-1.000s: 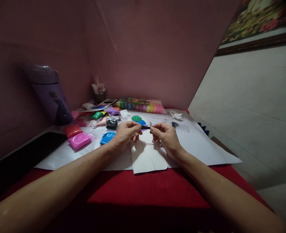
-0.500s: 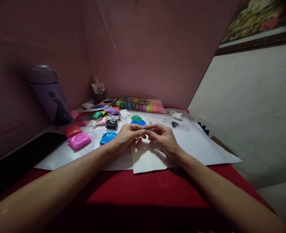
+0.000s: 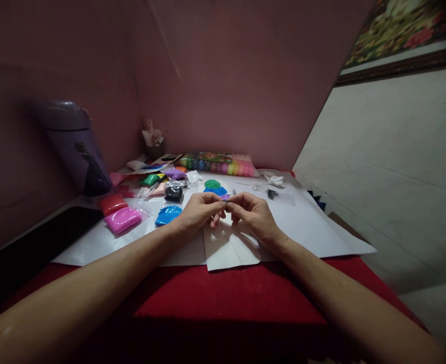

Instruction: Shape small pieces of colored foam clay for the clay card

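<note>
My left hand (image 3: 203, 208) and my right hand (image 3: 253, 211) meet over a sheet of white paper (image 3: 232, 255). Thumbs and forefingers of both pinch a tiny dark piece (image 3: 226, 203), apparently modelling clay, mostly covered by the fingertips. Just beyond the hands, textured green clay (image 3: 212, 183) and blue clay (image 3: 215, 191) lie on the paper. A bit of purple clay (image 3: 226, 197) shows behind the fingers, partly hidden. To the left of my left hand is a bag of blue clay (image 3: 168, 216), with a bag of black clay (image 3: 174, 192) behind it.
Pink (image 3: 123, 220) and red clay bags (image 3: 112, 205) lie at left, near a dark flat panel (image 3: 48, 247). A purple bin (image 3: 77, 151) stands behind. A pack of coloured clay (image 3: 218, 165) lies at the back; crumpled white tissue (image 3: 274, 178) is at right.
My fingertips have shifted slightly around the small piece, leaving less of it showing. Both hands stay in nearly the same place, and the things on the table have not moved.
</note>
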{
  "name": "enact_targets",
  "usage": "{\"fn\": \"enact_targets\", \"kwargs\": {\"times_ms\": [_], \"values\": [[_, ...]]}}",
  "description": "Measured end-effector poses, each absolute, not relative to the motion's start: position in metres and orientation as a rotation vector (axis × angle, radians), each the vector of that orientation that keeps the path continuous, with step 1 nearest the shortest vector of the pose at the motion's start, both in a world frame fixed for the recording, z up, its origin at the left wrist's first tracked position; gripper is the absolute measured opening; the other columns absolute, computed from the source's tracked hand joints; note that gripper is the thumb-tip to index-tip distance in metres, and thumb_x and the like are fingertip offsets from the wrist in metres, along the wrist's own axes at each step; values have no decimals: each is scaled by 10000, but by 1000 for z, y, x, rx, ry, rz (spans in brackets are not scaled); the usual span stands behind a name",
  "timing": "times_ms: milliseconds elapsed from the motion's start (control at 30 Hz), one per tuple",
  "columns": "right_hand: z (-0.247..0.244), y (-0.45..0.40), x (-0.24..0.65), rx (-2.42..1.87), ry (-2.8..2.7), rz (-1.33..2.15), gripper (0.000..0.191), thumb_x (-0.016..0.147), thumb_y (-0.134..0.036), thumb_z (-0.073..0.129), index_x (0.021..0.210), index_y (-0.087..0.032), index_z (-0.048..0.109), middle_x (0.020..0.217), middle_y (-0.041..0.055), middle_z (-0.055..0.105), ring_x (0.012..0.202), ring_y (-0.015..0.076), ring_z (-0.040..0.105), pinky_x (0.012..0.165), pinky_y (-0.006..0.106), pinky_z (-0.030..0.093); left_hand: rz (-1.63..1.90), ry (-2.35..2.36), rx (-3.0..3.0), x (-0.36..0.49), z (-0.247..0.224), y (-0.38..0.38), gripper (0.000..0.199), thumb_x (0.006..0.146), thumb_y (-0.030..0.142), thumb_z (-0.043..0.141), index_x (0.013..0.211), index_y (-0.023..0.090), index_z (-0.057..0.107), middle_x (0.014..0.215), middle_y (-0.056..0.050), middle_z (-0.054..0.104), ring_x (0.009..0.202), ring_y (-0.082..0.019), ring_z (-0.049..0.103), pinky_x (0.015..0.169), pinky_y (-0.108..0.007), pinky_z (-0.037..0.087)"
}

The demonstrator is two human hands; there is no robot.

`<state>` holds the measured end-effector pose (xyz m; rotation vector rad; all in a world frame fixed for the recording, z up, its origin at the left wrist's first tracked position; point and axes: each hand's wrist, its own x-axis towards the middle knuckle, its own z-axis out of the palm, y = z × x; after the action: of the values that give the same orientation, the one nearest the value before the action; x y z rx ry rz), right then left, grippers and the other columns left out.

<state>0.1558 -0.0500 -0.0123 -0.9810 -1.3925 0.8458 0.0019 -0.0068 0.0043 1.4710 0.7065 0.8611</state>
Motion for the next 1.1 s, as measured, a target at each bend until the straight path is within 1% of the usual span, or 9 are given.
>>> {"fn": "enact_targets", "kwargs": {"times_ms": [167,300,500,667,833,933,1100], "values": [[-12,-49,157,-994,-1376,825,204,776,-362,698,800,-165,651,657,-9,632,501,93,545,481,243,466,913,740,1443,4,6,-9,163,759,197,647,635,135,561,509,17,580,365,-46,468,421,-186,343],[-14,-47,158,-1008,-1334,795,217,757,-372,701,770,-165,638,654,-9,627,479,91,538,463,243,470,950,741,1444,4,5,-7,166,758,219,645,644,131,564,541,5,605,360,-42,463,415,-185,339],[-14,-45,159,-1059,-1227,740,173,739,-320,689,739,-163,616,622,-8,614,472,91,519,443,241,474,1003,765,1423,2,4,-4,184,763,191,630,601,130,566,510,9,580,356,-42,452,407,-188,330],[-12,-44,162,-1078,-1176,713,164,738,-304,683,761,-158,612,626,-2,614,473,97,523,440,252,477,980,726,1404,1,3,-2,162,767,231,657,659,128,595,596,-12,619,393,-58,482,401,-198,341],[-14,-44,162,-1073,-1231,707,167,758,-314,680,764,-162,612,634,-4,613,477,96,531,442,247,473,918,693,1433,0,3,-3,145,759,258,687,722,127,637,606,-8,621,412,-65,495,418,-207,366],[-16,-45,162,-1047,-1300,712,169,776,-326,675,763,-168,619,642,-10,609,485,93,531,448,243,471,896,694,1456,0,3,-3,145,747,239,694,688,122,632,596,-10,624,400,-60,492,413,-200,357],[-14,-47,160,-1025,-1375,738,167,785,-327,674,773,-167,625,585,-31,575,473,92,528,454,237,467,884,692,1513,1,1,-1,193,726,236,712,622,125,594,520,-5,600,352,-62,471,383,-194,336]]}}
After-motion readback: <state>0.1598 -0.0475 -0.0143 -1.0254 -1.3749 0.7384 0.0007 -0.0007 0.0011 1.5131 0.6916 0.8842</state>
